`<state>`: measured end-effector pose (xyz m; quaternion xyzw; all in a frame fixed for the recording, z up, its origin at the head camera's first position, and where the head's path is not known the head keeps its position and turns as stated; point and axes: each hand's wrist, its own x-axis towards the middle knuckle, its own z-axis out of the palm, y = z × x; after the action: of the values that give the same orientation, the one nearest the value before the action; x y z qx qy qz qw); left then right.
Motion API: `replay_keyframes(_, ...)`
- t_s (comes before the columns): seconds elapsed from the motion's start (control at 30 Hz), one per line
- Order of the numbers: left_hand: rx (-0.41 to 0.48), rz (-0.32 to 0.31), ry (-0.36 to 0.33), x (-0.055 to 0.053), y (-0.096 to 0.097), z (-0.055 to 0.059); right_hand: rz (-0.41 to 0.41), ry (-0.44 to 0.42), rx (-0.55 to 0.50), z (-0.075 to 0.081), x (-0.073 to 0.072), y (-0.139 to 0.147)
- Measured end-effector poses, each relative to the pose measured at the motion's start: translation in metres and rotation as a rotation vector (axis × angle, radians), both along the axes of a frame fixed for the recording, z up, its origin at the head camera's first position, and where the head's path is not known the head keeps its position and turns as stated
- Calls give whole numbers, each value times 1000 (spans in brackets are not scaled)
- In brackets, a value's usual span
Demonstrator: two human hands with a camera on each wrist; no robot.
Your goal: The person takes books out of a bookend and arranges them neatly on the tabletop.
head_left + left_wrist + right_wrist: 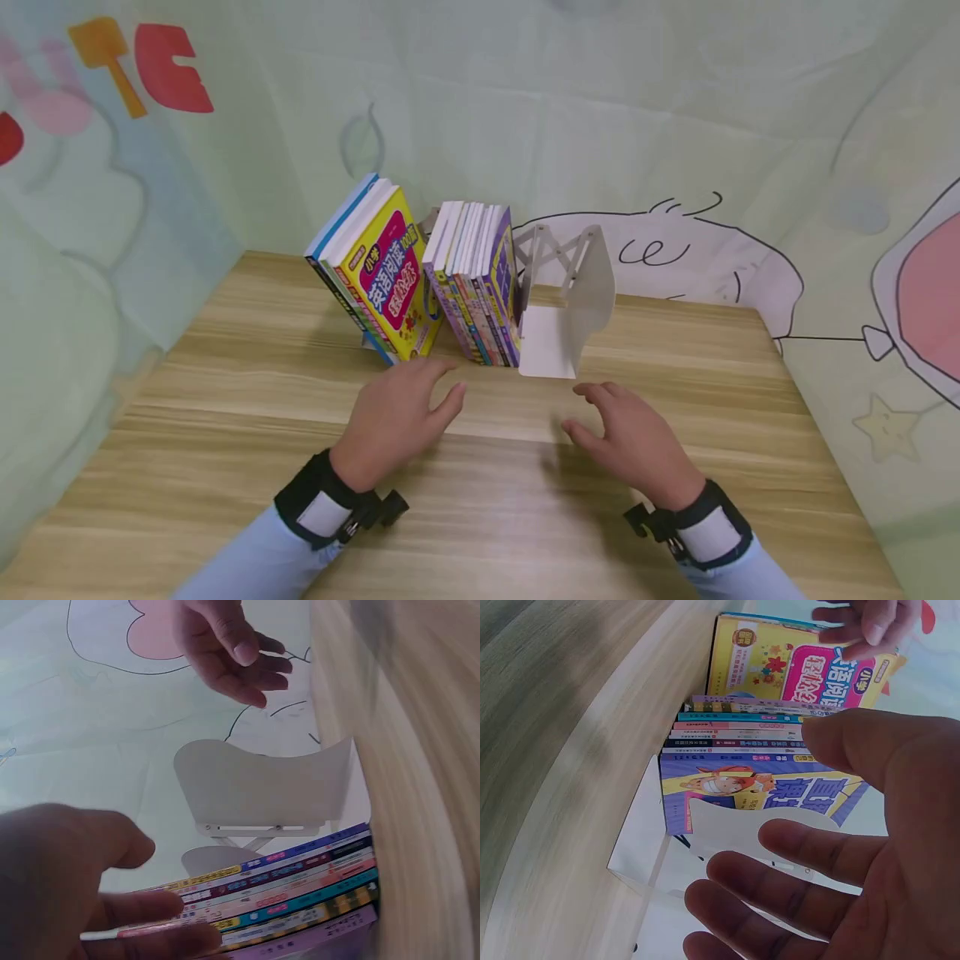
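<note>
A white expandable bookend rack (551,342) with scissor-like bars stands at the back of the wooden table. In its middle a row of thin books (476,287) leans slightly, the outermost with a purple cover (735,784). To the left, a yellow-covered book (393,283) tilts with several others against the rack's left end. My left hand (393,421) hovers in front of the yellow book, fingers relaxed and holding nothing. Before the rack's bare right section my right hand (637,437) is held over the table, fingers loosely bent, touching nothing.
The wooden table (495,517) extends toward me and to both sides of the rack. Behind it hangs a pale printed cloth (600,125) with cartoon drawings. Each wrist wears a black strap (318,500) with a small camera.
</note>
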<state>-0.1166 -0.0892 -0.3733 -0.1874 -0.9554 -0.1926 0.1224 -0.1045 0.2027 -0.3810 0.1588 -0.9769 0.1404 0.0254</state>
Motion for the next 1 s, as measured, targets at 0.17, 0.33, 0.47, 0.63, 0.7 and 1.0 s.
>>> replay_keyframes(0.17, 18, -67, 67, -5, 2, 8, 9, -3, -3, -1, 0, 1)
replay_keyframes(0.33, 47, -101, 155, -11, 6, 19, 13, -6, -13, -2, 1, 2)
replay_keyframes(0.47, 84, -124, 207, -16, 10, 29, 15, 1, -14, -3, 2, 3)
replay_keyframes(0.63, 94, -143, 302, -24, 15, 40, 7, 4, -11, -5, 2, 6)
replay_keyframes(0.7, 87, -140, 344, -27, 17, 43, 4, 1, -13, -6, 2, 6)
replay_keyframes(1.0, 26, -111, 411, -46, 27, 54, -6, 8, -3, -7, 3, 8)
